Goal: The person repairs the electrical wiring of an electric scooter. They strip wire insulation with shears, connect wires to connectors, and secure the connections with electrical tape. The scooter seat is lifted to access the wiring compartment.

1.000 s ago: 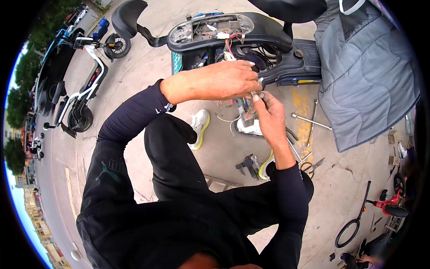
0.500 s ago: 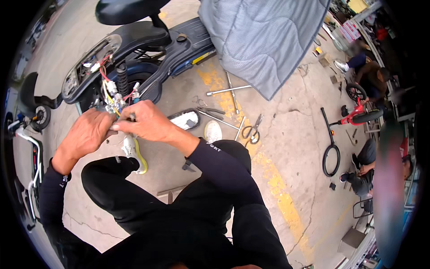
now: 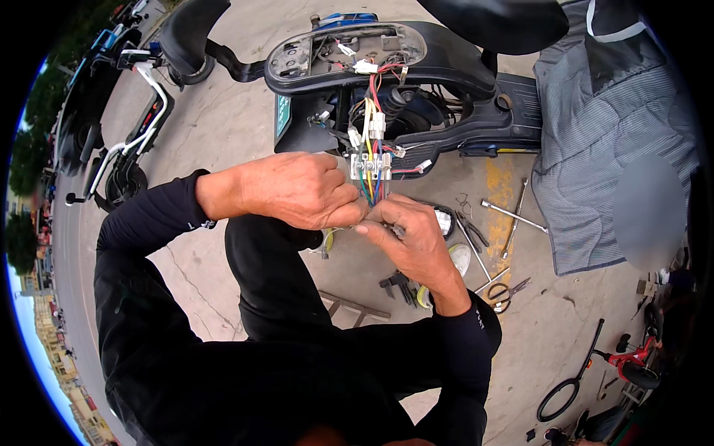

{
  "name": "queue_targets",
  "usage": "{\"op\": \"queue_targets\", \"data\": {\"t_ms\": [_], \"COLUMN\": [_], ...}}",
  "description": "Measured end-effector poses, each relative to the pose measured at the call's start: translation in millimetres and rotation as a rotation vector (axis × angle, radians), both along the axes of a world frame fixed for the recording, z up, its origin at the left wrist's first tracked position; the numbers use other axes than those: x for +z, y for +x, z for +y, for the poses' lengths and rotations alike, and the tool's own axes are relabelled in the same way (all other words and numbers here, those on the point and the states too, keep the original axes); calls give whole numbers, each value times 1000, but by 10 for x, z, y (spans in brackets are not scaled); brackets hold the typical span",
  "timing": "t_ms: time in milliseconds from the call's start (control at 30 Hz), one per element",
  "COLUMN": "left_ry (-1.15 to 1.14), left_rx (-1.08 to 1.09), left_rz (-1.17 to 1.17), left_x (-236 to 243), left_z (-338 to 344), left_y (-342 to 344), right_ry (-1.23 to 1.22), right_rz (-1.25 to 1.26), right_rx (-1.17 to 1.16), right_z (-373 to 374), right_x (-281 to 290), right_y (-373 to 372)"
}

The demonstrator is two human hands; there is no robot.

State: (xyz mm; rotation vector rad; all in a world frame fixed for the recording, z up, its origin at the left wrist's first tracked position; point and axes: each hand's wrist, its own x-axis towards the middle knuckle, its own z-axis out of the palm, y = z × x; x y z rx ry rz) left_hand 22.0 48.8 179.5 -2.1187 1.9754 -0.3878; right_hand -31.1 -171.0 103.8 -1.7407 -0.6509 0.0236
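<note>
Colored wires (image 3: 367, 190) run down from a white terminal block (image 3: 363, 168) to where my hands meet. My left hand (image 3: 312, 195) is closed in a pinch on the wires, its back toward the camera. My right hand (image 3: 405, 239) pinches at the same bundle just to the right, thumb and finger closed; the exact ends between the fingertips are hidden. Above the block, white connectors (image 3: 376, 126) and red and yellow wires lead up into an open compartment (image 3: 338, 56) in the black scooter (image 3: 468, 82).
Wrenches (image 3: 513, 223), scissors (image 3: 502, 297) and pliers (image 3: 472, 234) lie on concrete (image 3: 193, 290). A grey quilted cover (image 3: 580, 186) drapes at right; a white-framed bike (image 3: 145, 126) stands left. A red bike (image 3: 628, 360) and partly visible people are at lower right.
The view has swung back from the right. Compared with a second ago, both hands sit lower and further left, leaving the terminal block and wires above them exposed.
</note>
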Motion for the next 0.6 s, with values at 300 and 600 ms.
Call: {"op": "queue_targets", "data": {"t_ms": [300, 600], "left_ry": [-224, -917], "left_rx": [588, 1126], "left_rz": [123, 1107], "left_x": [552, -1325], "left_z": [1329, 543], "left_y": [206, 152], "right_ry": [441, 909], "right_rz": [406, 565], "right_rx": [-202, -357], "right_z": [-550, -523], "right_x": [-293, -479], "right_y": [113, 389]}}
